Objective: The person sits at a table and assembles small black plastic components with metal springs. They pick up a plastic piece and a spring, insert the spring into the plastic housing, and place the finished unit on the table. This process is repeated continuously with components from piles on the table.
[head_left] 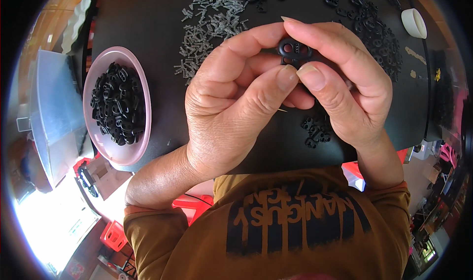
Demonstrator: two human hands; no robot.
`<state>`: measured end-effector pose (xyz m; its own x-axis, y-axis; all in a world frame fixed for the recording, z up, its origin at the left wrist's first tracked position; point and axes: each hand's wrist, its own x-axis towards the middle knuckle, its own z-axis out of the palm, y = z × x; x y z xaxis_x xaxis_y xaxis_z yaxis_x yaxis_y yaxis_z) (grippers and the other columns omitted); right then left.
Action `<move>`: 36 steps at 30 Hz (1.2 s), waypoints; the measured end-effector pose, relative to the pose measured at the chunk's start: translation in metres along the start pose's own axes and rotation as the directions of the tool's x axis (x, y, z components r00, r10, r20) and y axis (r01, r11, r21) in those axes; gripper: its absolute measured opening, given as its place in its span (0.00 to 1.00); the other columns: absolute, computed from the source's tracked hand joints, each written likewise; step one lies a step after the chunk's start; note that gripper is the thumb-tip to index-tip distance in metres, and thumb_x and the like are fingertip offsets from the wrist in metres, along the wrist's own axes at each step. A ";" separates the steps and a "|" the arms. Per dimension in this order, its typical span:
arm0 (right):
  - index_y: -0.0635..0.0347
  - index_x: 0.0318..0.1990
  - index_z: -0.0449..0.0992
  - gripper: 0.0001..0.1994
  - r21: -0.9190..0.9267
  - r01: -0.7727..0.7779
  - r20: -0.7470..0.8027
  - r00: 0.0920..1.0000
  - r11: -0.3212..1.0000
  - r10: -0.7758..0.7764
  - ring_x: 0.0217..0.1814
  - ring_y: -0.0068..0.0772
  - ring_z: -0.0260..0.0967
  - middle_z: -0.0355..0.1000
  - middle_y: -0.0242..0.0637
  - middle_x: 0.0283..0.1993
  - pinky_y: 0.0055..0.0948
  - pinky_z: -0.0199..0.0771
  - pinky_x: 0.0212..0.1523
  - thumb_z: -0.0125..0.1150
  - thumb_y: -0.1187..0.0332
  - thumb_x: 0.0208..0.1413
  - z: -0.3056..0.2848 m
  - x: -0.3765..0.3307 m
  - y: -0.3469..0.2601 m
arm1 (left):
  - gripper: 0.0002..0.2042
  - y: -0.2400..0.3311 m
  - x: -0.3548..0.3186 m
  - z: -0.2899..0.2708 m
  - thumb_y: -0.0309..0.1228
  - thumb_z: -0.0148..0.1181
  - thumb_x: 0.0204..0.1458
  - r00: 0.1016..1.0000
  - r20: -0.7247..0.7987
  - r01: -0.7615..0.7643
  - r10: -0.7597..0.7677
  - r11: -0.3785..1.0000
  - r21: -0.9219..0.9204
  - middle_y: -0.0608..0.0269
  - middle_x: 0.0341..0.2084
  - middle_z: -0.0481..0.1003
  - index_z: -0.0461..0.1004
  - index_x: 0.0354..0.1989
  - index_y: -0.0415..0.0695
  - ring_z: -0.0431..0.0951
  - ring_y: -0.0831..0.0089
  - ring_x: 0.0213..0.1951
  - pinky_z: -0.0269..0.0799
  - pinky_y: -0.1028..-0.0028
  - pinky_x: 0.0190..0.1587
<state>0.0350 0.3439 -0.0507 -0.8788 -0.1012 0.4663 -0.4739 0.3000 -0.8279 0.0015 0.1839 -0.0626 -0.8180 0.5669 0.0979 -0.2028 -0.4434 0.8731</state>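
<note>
The dark counter (133, 21) spreads across the upper part of the frame before you. Your left hand (229, 105) and right hand (352, 90) come together above it, just over the frame's centre, with fingers curled and thumb tips nearly meeting. At the left of the frame, the pink bowl (120, 154) holds a heap of black pieces (117, 100). Black clips (384, 46) lie scattered at the upper right, and silver springs (212, 21) at the upper middle. A small cluster (315, 132) of black parts sits below your right hand. Near the right edge stands a white roll (414, 23). Between your fingertips, both hands pinch one black oval clip (294, 49) with holes.
</note>
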 end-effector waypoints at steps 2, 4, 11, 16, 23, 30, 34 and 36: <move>0.71 0.47 0.69 0.17 0.015 -0.001 0.010 1.000 1.000 0.001 0.38 0.23 0.64 0.68 0.43 0.42 0.18 0.63 0.37 0.52 0.69 0.52 0.000 0.000 0.000 | 0.20 0.002 -0.001 -0.001 0.24 0.51 0.52 1.000 0.020 -0.009 0.009 1.000 -0.009 0.57 0.32 0.73 0.59 0.54 0.37 0.75 0.72 0.33 0.72 0.76 0.37; 0.71 0.48 0.69 0.17 0.031 -0.013 0.020 1.000 0.999 0.013 0.37 0.22 0.63 0.68 0.42 0.42 0.17 0.62 0.35 0.52 0.68 0.52 0.000 0.000 -0.001 | 0.20 0.002 -0.001 -0.001 0.24 0.51 0.52 0.999 0.034 -0.026 0.026 0.999 -0.019 0.56 0.35 0.73 0.59 0.54 0.36 0.74 0.71 0.36 0.71 0.75 0.40; 0.71 0.48 0.68 0.18 0.037 -0.001 0.020 1.000 0.999 0.000 0.35 0.21 0.62 0.68 0.41 0.41 0.17 0.61 0.34 0.51 0.67 0.53 0.000 0.001 -0.001 | 0.19 0.002 -0.002 -0.002 0.25 0.52 0.52 0.997 0.070 -0.023 0.030 0.995 -0.095 0.53 0.40 0.71 0.60 0.53 0.36 0.73 0.69 0.42 0.71 0.73 0.44; 0.72 0.47 0.69 0.16 0.009 0.021 -0.010 1.000 1.000 -0.021 0.34 0.23 0.62 0.68 0.42 0.40 0.18 0.61 0.33 0.49 0.69 0.54 0.003 0.000 -0.002 | 0.18 0.002 -0.003 0.001 0.25 0.52 0.52 0.999 0.042 -0.007 0.013 0.992 -0.127 0.54 0.39 0.71 0.61 0.52 0.37 0.72 0.70 0.42 0.71 0.73 0.42; 0.72 0.45 0.69 0.15 -0.027 0.011 -0.023 1.000 1.000 -0.012 0.32 0.23 0.62 0.69 0.44 0.40 0.19 0.61 0.32 0.48 0.69 0.55 0.006 -0.002 -0.005 | 0.17 -0.006 -0.004 -0.002 0.25 0.52 0.52 0.992 0.073 -0.088 0.100 0.985 -0.151 0.57 0.36 0.72 0.62 0.51 0.37 0.73 0.72 0.37 0.72 0.73 0.39; 0.72 0.44 0.70 0.13 -0.072 0.087 -0.068 0.993 0.994 -0.092 0.30 0.21 0.62 0.69 0.46 0.41 0.19 0.62 0.31 0.48 0.71 0.55 0.011 -0.006 -0.003 | 0.15 -0.012 -0.006 0.002 0.23 0.50 0.53 0.978 0.021 -0.206 0.207 0.978 -0.029 0.55 0.36 0.72 0.63 0.49 0.38 0.74 0.71 0.32 0.75 0.72 0.33; 0.72 0.45 0.69 0.13 -0.115 0.171 -0.041 0.983 0.979 -0.176 0.29 0.21 0.63 0.69 0.48 0.41 0.19 0.63 0.30 0.48 0.71 0.55 0.009 -0.008 0.004 | 0.15 -0.013 -0.006 -0.003 0.23 0.50 0.53 0.971 0.079 -0.227 0.228 0.974 -0.023 0.54 0.39 0.71 0.63 0.49 0.36 0.74 0.71 0.36 0.73 0.73 0.37; 0.72 0.45 0.69 0.13 -0.131 0.188 -0.033 0.981 0.973 -0.193 0.30 0.22 0.63 0.69 0.49 0.41 0.19 0.64 0.31 0.48 0.72 0.55 0.009 -0.006 0.003 | 0.15 -0.012 -0.006 -0.003 0.23 0.50 0.53 0.967 0.084 -0.240 0.241 0.970 -0.027 0.54 0.41 0.70 0.63 0.49 0.36 0.72 0.72 0.39 0.70 0.73 0.42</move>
<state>0.0384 0.3368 -0.0587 -0.7683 -0.1259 0.6276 -0.6187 0.3974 -0.6776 0.0076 0.1838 -0.0747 -0.7947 0.4992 0.3452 -0.0150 -0.5848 0.8111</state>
